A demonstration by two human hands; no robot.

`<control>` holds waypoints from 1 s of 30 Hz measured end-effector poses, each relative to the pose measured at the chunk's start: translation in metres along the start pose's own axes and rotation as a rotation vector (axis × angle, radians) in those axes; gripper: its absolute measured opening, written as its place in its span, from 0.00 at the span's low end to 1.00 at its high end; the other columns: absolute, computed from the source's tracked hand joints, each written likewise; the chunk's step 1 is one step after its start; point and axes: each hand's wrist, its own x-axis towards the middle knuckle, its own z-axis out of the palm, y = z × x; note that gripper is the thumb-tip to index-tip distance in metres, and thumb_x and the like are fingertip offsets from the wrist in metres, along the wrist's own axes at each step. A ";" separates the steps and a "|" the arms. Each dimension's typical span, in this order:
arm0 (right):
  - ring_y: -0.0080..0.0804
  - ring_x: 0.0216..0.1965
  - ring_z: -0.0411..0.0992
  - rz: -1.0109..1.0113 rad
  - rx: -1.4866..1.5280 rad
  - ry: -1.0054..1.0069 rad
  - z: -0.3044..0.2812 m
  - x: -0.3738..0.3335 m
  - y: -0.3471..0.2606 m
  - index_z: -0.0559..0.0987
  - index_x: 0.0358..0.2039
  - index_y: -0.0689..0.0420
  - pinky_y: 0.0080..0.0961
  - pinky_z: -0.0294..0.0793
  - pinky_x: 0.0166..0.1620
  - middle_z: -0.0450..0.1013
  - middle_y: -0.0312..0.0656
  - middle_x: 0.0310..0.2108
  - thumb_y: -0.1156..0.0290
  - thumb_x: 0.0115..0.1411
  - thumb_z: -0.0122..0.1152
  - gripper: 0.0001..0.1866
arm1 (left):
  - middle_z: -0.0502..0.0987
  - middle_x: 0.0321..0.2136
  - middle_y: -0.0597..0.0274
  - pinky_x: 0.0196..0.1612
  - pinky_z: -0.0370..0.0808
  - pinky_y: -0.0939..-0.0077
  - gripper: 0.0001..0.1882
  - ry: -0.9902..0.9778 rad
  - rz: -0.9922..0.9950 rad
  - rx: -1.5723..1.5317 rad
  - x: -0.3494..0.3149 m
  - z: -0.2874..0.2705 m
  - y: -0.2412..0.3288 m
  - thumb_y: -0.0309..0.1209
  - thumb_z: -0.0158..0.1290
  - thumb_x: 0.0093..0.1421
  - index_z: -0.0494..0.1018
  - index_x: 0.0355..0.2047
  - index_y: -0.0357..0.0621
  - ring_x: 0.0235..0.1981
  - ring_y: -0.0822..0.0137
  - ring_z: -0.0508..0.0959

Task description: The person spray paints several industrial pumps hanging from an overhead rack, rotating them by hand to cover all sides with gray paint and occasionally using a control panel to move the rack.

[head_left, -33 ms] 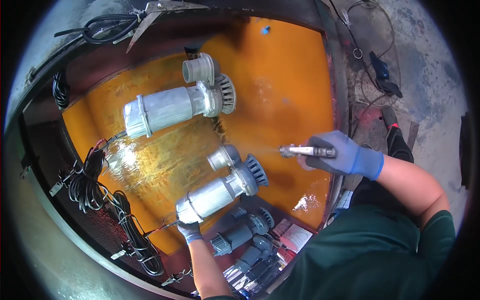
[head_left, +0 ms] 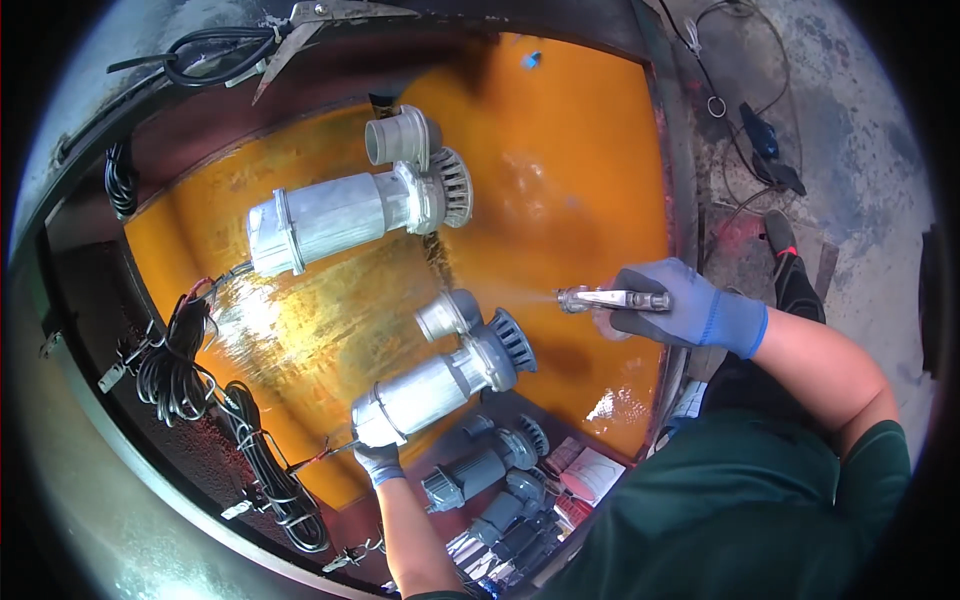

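My right hand (head_left: 665, 305), in a blue-grey glove, is closed round a metal spray gun (head_left: 612, 300). A pale mist fans leftward from its nozzle, toward the nearer submersible pump (head_left: 420, 395). That pump has a silvery body, while its slotted end and part of its outlet look dark grey. My left hand (head_left: 380, 462), also gloved, grips the pump's lower left end, its fingers partly hidden there. Farther off, a second silvery pump (head_left: 335, 220) lies on its side on the orange surface (head_left: 590, 130), apart from both hands.
Bundled black cables (head_left: 180, 370) line the left side of the booth. Dark grey pumps (head_left: 475, 475) stand below the left forearm's right side, by a white bucket (head_left: 592, 475). Metal shears (head_left: 300, 40) rest on the far rim. A hose (head_left: 740, 160) lies on the floor at right.
The mist from the spray gun shows slightly more plainly, and the right hand has shifted very slightly. The left hand and both silvery pumps hold their places.
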 end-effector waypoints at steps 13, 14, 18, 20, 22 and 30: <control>0.54 0.37 0.81 0.002 -0.160 -0.025 0.000 0.022 0.012 0.81 0.39 0.55 0.45 0.79 0.41 0.80 0.50 0.31 0.60 0.62 0.73 0.13 | 0.79 0.60 0.60 0.65 0.74 0.54 0.22 0.119 -0.360 -1.323 -0.001 -0.013 -0.036 0.49 0.44 0.76 0.76 0.58 0.50 0.63 0.57 0.77; 0.54 0.36 0.81 0.023 -0.148 -0.064 0.004 0.022 0.015 0.82 0.39 0.55 0.44 0.80 0.40 0.80 0.50 0.30 0.59 0.62 0.73 0.13 | 0.79 0.60 0.61 0.64 0.75 0.52 0.23 0.244 -0.406 -1.191 -0.010 -0.011 -0.036 0.52 0.45 0.74 0.77 0.55 0.51 0.63 0.58 0.77; 0.54 0.36 0.82 0.000 -0.177 -0.314 0.009 0.016 0.031 0.82 0.39 0.55 0.44 0.79 0.41 0.80 0.50 0.29 0.58 0.63 0.73 0.15 | 0.72 0.67 0.59 0.70 0.65 0.46 0.42 0.761 -0.696 -1.061 -0.014 0.023 0.037 0.71 0.41 0.68 0.69 0.67 0.53 0.69 0.52 0.69; 0.54 0.36 0.82 0.005 -0.157 -0.227 0.018 0.014 0.031 0.82 0.39 0.55 0.44 0.79 0.41 0.80 0.50 0.29 0.58 0.63 0.73 0.14 | 0.63 0.74 0.60 0.73 0.60 0.42 0.51 0.677 -0.778 -0.945 -0.007 0.014 0.039 0.78 0.44 0.62 0.64 0.74 0.57 0.75 0.49 0.59; 0.53 0.36 0.82 0.016 -0.133 -0.135 0.024 0.011 0.036 0.82 0.38 0.55 0.44 0.79 0.41 0.80 0.50 0.29 0.58 0.63 0.73 0.14 | 0.61 0.75 0.62 0.71 0.60 0.39 0.51 0.644 -0.925 -0.858 0.004 0.009 0.036 0.78 0.45 0.61 0.64 0.73 0.59 0.75 0.50 0.58; 0.47 0.31 0.81 0.010 0.004 -0.200 0.039 -0.004 0.063 0.81 0.36 0.56 0.40 0.77 0.35 0.79 0.47 0.27 0.59 0.62 0.74 0.15 | 0.74 0.64 0.61 0.57 0.77 0.44 0.28 0.544 -0.924 -0.782 0.007 -0.009 -0.017 0.56 0.50 0.72 0.72 0.66 0.60 0.64 0.52 0.73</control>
